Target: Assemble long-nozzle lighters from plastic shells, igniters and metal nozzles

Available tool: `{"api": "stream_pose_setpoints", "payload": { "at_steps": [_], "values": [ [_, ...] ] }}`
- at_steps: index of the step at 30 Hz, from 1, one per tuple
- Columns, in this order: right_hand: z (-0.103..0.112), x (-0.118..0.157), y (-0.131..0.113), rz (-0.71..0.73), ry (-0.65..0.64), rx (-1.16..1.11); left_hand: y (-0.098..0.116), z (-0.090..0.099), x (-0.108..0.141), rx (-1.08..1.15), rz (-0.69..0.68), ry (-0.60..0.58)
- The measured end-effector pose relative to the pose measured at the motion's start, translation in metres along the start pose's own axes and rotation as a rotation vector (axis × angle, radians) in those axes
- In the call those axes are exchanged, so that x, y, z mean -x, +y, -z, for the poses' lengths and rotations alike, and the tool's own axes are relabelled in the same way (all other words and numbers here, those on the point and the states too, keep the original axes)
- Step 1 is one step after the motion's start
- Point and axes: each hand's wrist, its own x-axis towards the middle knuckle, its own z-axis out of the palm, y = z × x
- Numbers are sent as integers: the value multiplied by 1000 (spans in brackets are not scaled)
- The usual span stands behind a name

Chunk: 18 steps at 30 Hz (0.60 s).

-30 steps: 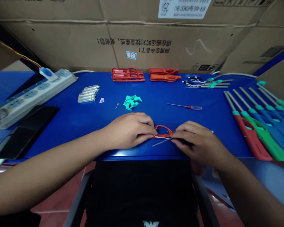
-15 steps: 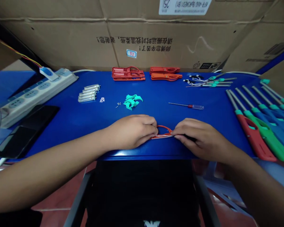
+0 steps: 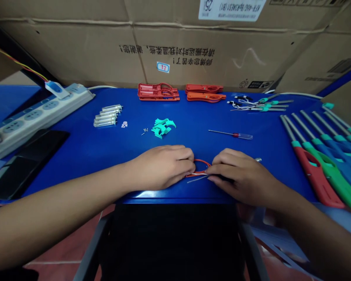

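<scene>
Near the table's front edge, my left hand (image 3: 166,166) has its fingers closed round one end of an orange-red lighter shell (image 3: 205,161). The shell's looped handle opening shows between my hands, with a white wire along its lower side. My right hand (image 3: 242,175) pinches at the shell's other end, its fingertips hiding what they grip there. A thin grey strand (image 3: 197,179) sticks out leftward below the shell. Behind the right hand's knuckles a small metal tip (image 3: 257,159) peeks out. Beyond the hands lie teal triggers (image 3: 163,127) and a screwdriver (image 3: 229,134).
Clear tubes (image 3: 107,116), small screws (image 3: 145,131), red shells (image 3: 158,93) and orange shells (image 3: 206,96) lie farther back. Wired metal nozzles (image 3: 266,104) and finished-looking lighters (image 3: 320,175) are at right. A power strip (image 3: 38,117) and black phone (image 3: 32,164) sit left.
The grey strand now sticks out below the shell, and the metal tip shows past my right hand. My right hand has shifted slightly left; both hands stay on the shell.
</scene>
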Motion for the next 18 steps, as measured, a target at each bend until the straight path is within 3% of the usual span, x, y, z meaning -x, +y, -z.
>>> {"api": "stream_pose_setpoints", "payload": {
  "at_steps": [18],
  "values": [
    [-3,0,-7,47,59,100,1,4,0,58,-4,-29]
  ]
}}
